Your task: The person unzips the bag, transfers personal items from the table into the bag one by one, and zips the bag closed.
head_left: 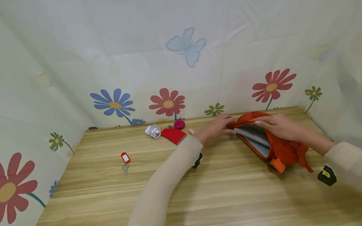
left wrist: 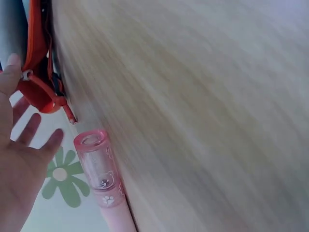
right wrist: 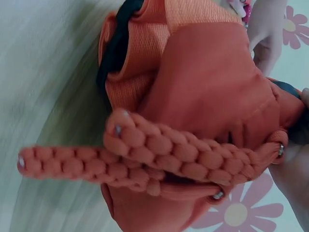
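An orange-red cloth bag (head_left: pixel 284 149) lies at the table's right rear, its mouth spread to show a grey lining (head_left: pixel 253 137). My left hand (head_left: pixel 215 128) pinches the left end of the mouth between thumb and index finger; the other fingers fan out beneath in the left wrist view. At the upper rim, my right hand (head_left: pixel 276 126) grips the cloth. Two braided straps (right wrist: pixel 188 157) hang from the bag in the right wrist view. Close to my left hand lies a pink tube-shaped bottle (left wrist: pixel 99 166) with a clear end.
Left of the bag are a white charger with coiled cable (head_left: pixel 153 131), a red notebook (head_left: pixel 174 135) and a round magenta case (head_left: pixel 179 124). Nearer the left edge lies a key (head_left: pixel 125 168) with a red tag (head_left: pixel 125 157). A flower-printed curtain (head_left: pixel 133 70) borders the table.
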The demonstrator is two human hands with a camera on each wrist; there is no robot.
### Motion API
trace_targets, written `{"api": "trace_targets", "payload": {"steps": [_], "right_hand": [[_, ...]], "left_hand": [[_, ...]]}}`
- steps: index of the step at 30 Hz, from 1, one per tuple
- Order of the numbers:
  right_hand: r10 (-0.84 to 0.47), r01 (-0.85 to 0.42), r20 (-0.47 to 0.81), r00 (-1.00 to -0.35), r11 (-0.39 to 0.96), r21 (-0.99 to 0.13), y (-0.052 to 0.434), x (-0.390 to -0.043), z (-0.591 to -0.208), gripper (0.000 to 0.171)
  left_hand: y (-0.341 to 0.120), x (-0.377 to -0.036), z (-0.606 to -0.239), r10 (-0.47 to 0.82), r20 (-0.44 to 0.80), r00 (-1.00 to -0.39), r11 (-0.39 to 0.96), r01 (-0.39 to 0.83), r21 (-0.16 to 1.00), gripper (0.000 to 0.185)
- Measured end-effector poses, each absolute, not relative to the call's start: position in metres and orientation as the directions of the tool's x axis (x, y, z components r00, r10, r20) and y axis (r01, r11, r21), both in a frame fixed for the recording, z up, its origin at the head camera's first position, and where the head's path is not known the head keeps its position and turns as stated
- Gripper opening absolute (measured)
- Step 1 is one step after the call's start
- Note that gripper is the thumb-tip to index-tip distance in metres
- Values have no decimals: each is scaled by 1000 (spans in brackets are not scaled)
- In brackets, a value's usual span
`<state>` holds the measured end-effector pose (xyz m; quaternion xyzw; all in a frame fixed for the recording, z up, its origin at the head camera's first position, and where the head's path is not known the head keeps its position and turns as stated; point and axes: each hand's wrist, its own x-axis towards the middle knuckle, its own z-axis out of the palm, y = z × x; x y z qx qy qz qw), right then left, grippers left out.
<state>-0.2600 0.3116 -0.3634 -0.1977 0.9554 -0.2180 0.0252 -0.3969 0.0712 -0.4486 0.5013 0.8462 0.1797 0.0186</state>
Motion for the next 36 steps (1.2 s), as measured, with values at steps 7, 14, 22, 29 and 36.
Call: {"api": "trace_targets", "payload": {"steps": [7, 14, 22, 29, 36], "right_hand": [[-352, -329, 53, -934, 797, -507, 307, -259, -362, 52], [-346, -335, 72, -936, 803, -494, 307, -260, -359, 49], [-327, -314, 54, -943, 828, -464, 304, -259, -361, 51], [-329, -325, 72, -941, 829, -455, 288, -263, -363, 49], [-378, -396, 125, -917, 839, -372, 282, -276, -371, 42]], "left_hand": [[73, -399, -448, 831, 199, -520, 385, 795, 469, 25], [75, -394, -437, 794, 236, -560, 446, 801, 399, 21], [69, -389, -439, 775, 179, -606, 501, 762, 410, 38], [79, -379, -440, 661, 245, -710, 647, 704, 292, 32], [75, -372, -440, 632, 233, -739, 680, 673, 290, 27]]}}
